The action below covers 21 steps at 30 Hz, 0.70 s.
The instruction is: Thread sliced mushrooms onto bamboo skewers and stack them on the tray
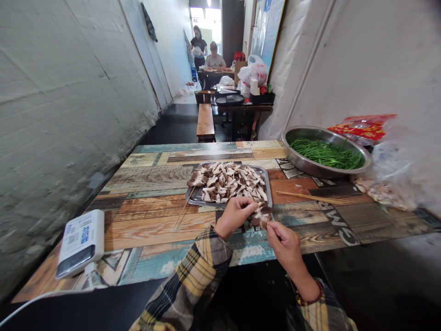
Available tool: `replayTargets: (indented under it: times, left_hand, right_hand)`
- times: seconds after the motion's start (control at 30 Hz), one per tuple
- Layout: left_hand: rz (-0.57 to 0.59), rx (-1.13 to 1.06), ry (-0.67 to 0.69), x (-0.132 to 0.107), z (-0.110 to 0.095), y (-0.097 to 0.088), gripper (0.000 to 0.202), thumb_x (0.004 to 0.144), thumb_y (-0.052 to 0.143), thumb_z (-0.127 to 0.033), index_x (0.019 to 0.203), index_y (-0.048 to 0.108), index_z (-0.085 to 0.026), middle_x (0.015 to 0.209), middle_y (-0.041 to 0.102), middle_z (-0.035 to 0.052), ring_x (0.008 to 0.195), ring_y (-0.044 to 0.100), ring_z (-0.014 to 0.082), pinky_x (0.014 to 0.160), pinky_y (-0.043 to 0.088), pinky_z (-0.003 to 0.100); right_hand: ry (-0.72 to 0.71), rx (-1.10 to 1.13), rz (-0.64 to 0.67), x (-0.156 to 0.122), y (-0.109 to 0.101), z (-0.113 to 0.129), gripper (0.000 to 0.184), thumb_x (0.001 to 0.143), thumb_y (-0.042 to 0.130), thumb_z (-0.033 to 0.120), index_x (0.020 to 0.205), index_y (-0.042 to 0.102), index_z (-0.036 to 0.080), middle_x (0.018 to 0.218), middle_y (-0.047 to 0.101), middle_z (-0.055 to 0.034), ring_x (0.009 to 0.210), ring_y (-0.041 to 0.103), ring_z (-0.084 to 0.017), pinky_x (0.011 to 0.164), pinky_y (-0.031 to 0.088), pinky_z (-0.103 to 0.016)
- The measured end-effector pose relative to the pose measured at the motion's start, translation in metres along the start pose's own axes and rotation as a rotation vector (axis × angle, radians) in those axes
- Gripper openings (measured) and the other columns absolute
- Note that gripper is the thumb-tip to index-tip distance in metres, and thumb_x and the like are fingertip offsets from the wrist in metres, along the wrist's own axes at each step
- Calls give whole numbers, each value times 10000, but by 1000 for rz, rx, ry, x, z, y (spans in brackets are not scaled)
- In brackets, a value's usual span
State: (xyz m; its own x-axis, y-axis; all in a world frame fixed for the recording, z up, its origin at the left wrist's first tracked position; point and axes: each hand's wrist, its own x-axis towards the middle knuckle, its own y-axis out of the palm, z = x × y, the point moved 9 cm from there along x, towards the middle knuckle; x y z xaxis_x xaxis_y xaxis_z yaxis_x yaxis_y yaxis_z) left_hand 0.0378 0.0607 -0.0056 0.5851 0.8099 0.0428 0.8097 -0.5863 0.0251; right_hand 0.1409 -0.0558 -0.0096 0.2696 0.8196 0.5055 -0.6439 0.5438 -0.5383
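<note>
My left hand (237, 215) pinches a small bunch of brown-capped oyster mushrooms (261, 214) just in front of the tray's near right corner. At the lower edge of the same bunch, the fingertips of my right hand (285, 243) are closed on it. Whether a stick runs through the bunch is hidden. Behind my hands lies a metal tray (267, 181) heaped with torn oyster mushroom pieces (234, 181). On the tray's left side rests a skewer of mushrooms (198, 177), its thin stick (185, 207) reaching over the rim onto the table.
Bamboo skewers (313, 197) lie right of the tray. Beyond them stand a steel basin (344, 172) of green chives (325, 154) and plastic bags (392, 172). A white payment box (81, 243) with a cable sits front left. Two people (215, 59) are at a far table.
</note>
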Motion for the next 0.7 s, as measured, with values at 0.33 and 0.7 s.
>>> replayTargets:
  times: [0.33,0.7]
  left_hand:
    - [-366,230,174,1,-13,-54,226,831,552,-345,866,678,-161,757,651,33,689,572,148,643,425,251]
    - [-48,1006,413,-2,-25,-2,179,805,587,-177,949,687,-216,855,580,51,876,517,202,797,412,333]
  right_hand:
    - [192,121,-68,-6,-5,-23,224,876,517,308,792,662,160,495,527,34,444,498,-112,469,391,-215]
    - [424,429,-184,-9,-6,-47,295,856,556,424,819,658,150,463,470,58,400,415,-90,408,339,-198]
